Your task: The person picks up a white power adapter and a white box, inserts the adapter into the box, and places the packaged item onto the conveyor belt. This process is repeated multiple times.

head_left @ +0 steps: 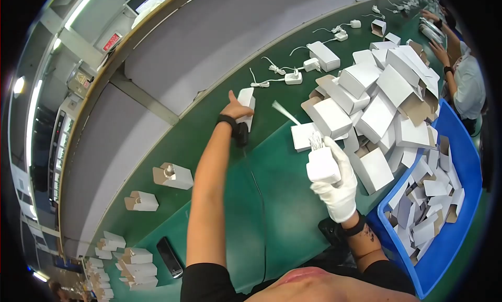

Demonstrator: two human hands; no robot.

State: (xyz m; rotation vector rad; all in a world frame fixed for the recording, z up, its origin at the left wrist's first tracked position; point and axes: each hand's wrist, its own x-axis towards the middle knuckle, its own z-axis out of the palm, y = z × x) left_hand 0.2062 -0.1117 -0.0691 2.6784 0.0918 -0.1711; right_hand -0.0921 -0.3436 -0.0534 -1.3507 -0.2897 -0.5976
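My left hand [237,110], bare, with a dark band on the wrist, reaches to the far side of the bench. Its fingers are closed round a small white box [246,99], partly hidden by the hand. In a white glove, my right hand [337,189] holds a white power adapter [322,166] with its cable bundled at the far end. Just behind the adapter lies a white carton [303,137]. A black object [241,134] with a thin dark cord is close by my left wrist.
A heap of white cartons [376,117] covers the right of the green bench [230,208]. A blue bin [444,255] holds more cartons. Adapters [293,78] with cables line the back. Open boxes [180,177] and a phone [170,256] lie at left. Another person [467,85] works at far right.
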